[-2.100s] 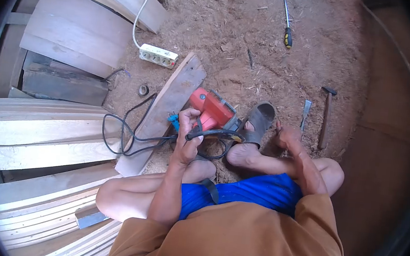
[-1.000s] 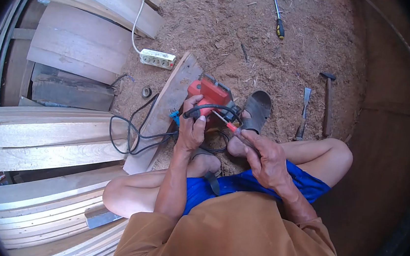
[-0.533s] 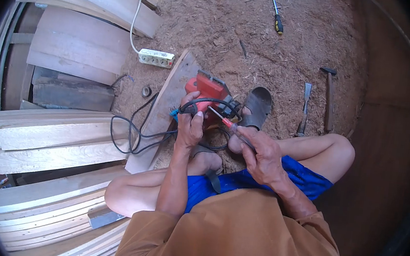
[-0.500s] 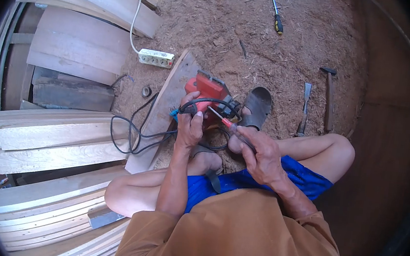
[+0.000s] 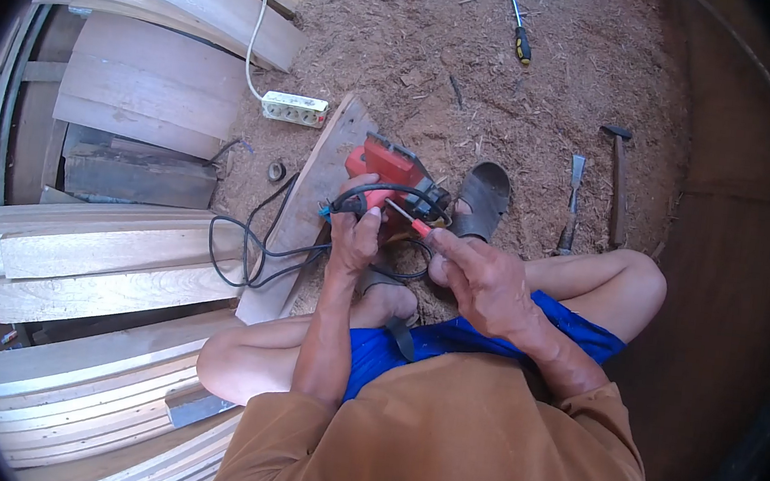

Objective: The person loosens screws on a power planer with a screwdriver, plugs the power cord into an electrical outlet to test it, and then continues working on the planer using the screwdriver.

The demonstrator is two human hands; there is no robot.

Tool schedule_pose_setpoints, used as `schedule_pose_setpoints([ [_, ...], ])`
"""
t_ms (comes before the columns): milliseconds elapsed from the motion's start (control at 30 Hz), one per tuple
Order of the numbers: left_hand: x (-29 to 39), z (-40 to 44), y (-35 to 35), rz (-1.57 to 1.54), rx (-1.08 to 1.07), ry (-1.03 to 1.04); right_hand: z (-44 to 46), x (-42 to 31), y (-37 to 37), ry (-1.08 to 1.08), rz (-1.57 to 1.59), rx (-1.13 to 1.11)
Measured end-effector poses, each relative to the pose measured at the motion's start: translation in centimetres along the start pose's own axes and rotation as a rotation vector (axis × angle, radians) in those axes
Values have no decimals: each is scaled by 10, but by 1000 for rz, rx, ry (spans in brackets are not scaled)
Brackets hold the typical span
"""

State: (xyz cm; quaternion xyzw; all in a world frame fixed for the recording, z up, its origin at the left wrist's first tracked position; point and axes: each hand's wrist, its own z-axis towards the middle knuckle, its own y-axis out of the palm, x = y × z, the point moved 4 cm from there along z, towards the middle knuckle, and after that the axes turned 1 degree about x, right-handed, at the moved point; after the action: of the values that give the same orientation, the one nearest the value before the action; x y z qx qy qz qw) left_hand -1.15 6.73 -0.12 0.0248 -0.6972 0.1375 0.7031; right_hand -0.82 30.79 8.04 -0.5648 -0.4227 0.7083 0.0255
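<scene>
A red power tool (image 5: 391, 162) with a grey metal plate is tilted up between my feet, beside a plank (image 5: 317, 174). My left hand (image 5: 355, 228) is closed round its red handle, where the black cord (image 5: 259, 252) loops over. My right hand (image 5: 485, 283) grips a screwdriver (image 5: 420, 228) with a red handle. The screwdriver's shaft points up and left, and its tip meets the tool's handle close to my left fingers. The palm hides the rear of the screwdriver.
A white power strip (image 5: 294, 108) and a tape roll (image 5: 277, 171) lie at the left. Ahead is a yellow-black screwdriver (image 5: 522, 45). A chisel (image 5: 573, 203) and a hammer (image 5: 619, 189) lie at the right. Stacked boards (image 5: 115, 252) line the left side.
My right hand has come up from the floor on the right with the red screwdriver and brought its tip to the power tool. Most recently, that hand has turned slightly. My left hand keeps its hold.
</scene>
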Motion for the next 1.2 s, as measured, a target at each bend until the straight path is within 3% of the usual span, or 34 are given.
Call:
schedule_pose_setpoints([
  [67, -10, -2, 1, 36, 10, -15, 5, 0, -2, -38, 93, 72],
  [100, -10, 0, 1, 91, 21, 90, 7, 0, -3, -57, 138, 109],
  [167, -11, 3, 1, 199, 44, 299, 10, 12, -3, 209, 445, -58],
  [200, -6, 4, 4, 203, 43, 292, 8, 16, 0, 343, 597, -143],
  [300, 3, 3, 10, 201, 37, 253, 9, 9, -5, 200, 348, -18],
  [400, 2, 4, 11, 186, 30, 228, 6, -7, -3, 62, -95, -100],
  [600, 7, 6, 13, 210, -34, 215, 3, 6, 2, -65, 235, 166],
  [800, 0, 8, 10, 196, -35, 170, 4, 28, 11, 631, 1061, -176],
  [900, -2, 7, 10, 166, 7, 169, 13, 24, 8, 597, 917, -158],
  [1000, 5, 10, 12, 158, 15, 198, 22, 3, -14, 35, 168, 94],
  [1100, 1, 10, 10, 190, -14, 155, 21, -11, -24, 42, -106, -130],
  [1200, -1, 9, 9, 201, -20, 124, 22, 8, -21, -39, 162, -31],
])
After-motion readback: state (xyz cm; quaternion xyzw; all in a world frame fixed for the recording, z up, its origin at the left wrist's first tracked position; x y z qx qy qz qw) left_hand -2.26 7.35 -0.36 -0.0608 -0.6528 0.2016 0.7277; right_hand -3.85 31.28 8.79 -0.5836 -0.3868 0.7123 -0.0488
